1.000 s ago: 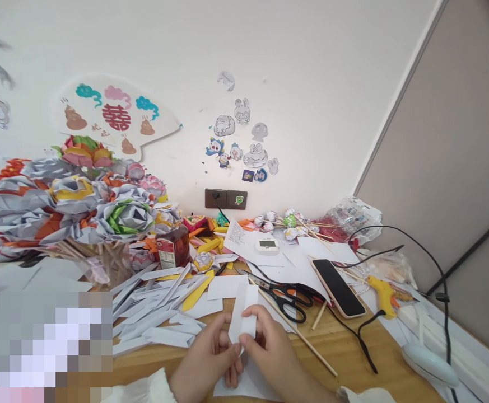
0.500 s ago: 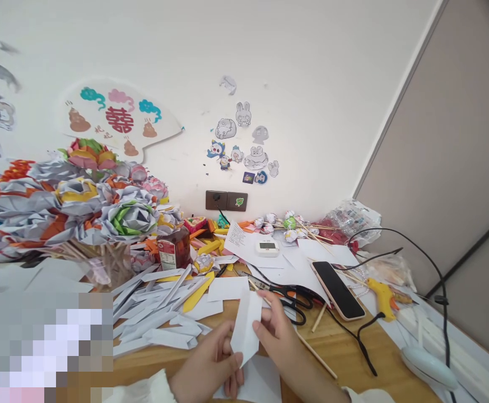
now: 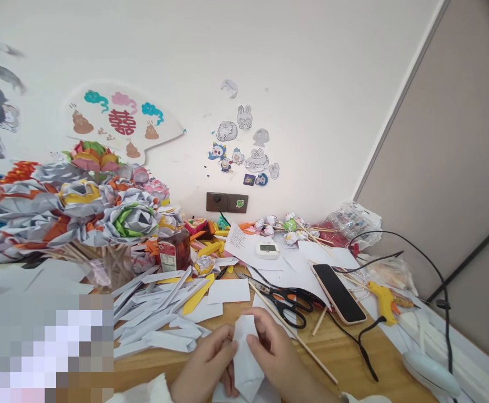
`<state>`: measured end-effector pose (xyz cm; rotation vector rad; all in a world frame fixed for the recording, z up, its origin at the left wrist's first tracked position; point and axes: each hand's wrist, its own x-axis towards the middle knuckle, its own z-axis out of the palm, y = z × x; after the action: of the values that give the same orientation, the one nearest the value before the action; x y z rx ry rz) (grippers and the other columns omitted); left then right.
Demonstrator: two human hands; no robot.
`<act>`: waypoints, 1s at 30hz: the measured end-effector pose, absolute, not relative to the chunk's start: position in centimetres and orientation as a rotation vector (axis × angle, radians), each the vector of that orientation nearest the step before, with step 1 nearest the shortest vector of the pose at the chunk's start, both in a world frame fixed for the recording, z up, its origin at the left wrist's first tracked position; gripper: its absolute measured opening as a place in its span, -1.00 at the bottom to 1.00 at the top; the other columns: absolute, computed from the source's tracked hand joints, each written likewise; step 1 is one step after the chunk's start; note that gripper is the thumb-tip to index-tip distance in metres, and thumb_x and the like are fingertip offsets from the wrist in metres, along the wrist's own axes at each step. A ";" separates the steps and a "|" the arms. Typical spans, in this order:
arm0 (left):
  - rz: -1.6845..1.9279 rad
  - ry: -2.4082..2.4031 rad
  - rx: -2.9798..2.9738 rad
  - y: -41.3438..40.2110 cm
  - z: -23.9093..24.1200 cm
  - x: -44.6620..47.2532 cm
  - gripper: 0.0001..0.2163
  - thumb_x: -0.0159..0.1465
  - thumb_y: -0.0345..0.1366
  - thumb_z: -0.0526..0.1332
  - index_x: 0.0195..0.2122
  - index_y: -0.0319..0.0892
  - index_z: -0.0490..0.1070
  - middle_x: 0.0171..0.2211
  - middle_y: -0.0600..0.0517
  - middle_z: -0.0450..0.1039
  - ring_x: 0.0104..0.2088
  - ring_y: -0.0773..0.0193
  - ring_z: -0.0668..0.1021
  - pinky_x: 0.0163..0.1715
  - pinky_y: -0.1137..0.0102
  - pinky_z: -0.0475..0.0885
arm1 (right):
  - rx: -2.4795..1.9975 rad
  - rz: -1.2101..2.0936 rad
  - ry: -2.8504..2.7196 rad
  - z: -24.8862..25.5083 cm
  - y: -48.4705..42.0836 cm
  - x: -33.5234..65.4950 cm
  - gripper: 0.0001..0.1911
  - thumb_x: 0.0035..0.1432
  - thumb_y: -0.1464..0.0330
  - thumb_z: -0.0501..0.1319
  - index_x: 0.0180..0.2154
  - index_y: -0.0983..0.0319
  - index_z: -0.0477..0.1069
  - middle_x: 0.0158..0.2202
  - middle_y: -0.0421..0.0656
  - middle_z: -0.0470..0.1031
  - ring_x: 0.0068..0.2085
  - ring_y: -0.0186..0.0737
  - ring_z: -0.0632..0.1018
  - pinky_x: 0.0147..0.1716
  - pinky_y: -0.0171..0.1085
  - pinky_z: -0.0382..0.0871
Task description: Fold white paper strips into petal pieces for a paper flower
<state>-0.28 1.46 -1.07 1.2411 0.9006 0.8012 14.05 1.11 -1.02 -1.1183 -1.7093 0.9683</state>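
Observation:
A folded white paper strip [image 3: 246,355] with slanted corners is held between my two hands, low in the middle of the view. My left hand [image 3: 208,358] pinches its left edge between thumb and fingers. On the opposite edge, my right hand [image 3: 275,350] has its thumb on the face and its fingers curled behind the top. Under the hands, part of a white sheet [image 3: 223,393] shows on the wooden table [image 3: 143,372]. Left of my hands lies a loose heap of folded white paper strips [image 3: 160,319].
Black-handled scissors [image 3: 290,305] and a wooden stick [image 3: 307,347] lie right of my hands. Farther right are a phone [image 3: 339,294], a yellow glue gun [image 3: 382,302] and a black cable [image 3: 366,352]. Paper flowers [image 3: 130,218] stand at left beside a jar [image 3: 173,249].
The paper strip and both hands have moved lower, toward me. My right fingers have shifted from the strip's side to curl round its top edge.

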 end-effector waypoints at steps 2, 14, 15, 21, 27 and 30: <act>0.813 0.908 1.251 1.4 -1.2 -0.4 -0.78 0.08 -0.14 0.06 -0.41 -0.21 0.28 -0.73 0.18 0.26 -0.77 0.41 0.33 -0.77 0.53 0.21 | -1.087 0.948 -1.739 -0.8 1.1 14.1 -0.70 0.02 0.46 0.03 -0.14 0.18 0.24 -0.50 -0.27 0.25 -0.51 -0.37 0.27 -0.52 -0.41 0.14; 0.931 1.093 1.453 1.2 -0.6 -0.6 -0.80 0.05 -0.14 0.10 -0.54 -0.16 0.32 -0.69 0.12 0.32 -0.55 0.29 0.40 -0.62 0.51 0.29 | -1.063 0.904 -1.770 -0.6 0.8 13.6 -0.78 0.06 0.37 0.05 -0.24 0.19 0.39 -0.38 -0.15 0.43 -0.37 -0.26 0.40 -0.37 -0.32 0.25; 0.922 1.092 1.484 1.2 -0.6 -0.5 -0.78 0.06 -0.12 0.08 -0.55 -0.16 0.32 -0.69 0.12 0.31 -0.57 0.31 0.40 -0.64 0.52 0.28 | -1.046 0.888 -1.767 -0.5 0.8 13.7 -0.78 0.07 0.36 0.05 -0.26 0.20 0.41 -0.37 -0.13 0.44 -0.35 -0.24 0.41 -0.34 -0.30 0.26; 0.814 1.133 1.541 1.2 -1.1 -0.5 -0.73 0.09 -0.09 0.03 -0.54 -0.19 0.27 -0.71 0.17 0.19 -0.76 0.43 0.29 -0.80 0.55 0.15 | -1.009 1.030 -1.626 -0.2 1.3 13.9 -0.70 0.06 0.21 0.06 -0.43 0.25 0.47 -0.51 -0.15 0.38 -0.42 -0.26 0.38 -0.41 -0.31 0.24; 0.819 1.129 1.595 1.2 -1.0 -0.5 -0.73 0.10 -0.10 0.03 -0.61 -0.18 0.23 -0.74 0.19 0.13 -0.78 0.46 0.25 -0.81 0.57 0.10 | -1.046 1.491 -1.192 0.2 0.8 13.7 -0.64 -0.11 0.10 0.17 -0.46 0.29 0.42 -0.59 -0.22 0.31 -0.55 -0.36 0.32 -0.55 -0.39 0.17; 0.825 1.142 1.589 1.3 -1.0 -0.5 -0.73 0.09 -0.11 0.04 -0.61 -0.18 0.22 -0.73 0.19 0.13 -0.77 0.45 0.25 -0.81 0.56 0.10 | -1.031 1.545 -1.188 0.7 0.7 13.7 -0.65 -0.17 0.11 0.22 -0.50 0.30 0.40 -0.61 -0.24 0.30 -0.57 -0.39 0.30 -0.55 -0.40 0.15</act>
<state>-0.54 1.30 -0.99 1.5893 1.1419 0.8247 13.67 0.71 0.69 -1.0313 -1.1875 1.5447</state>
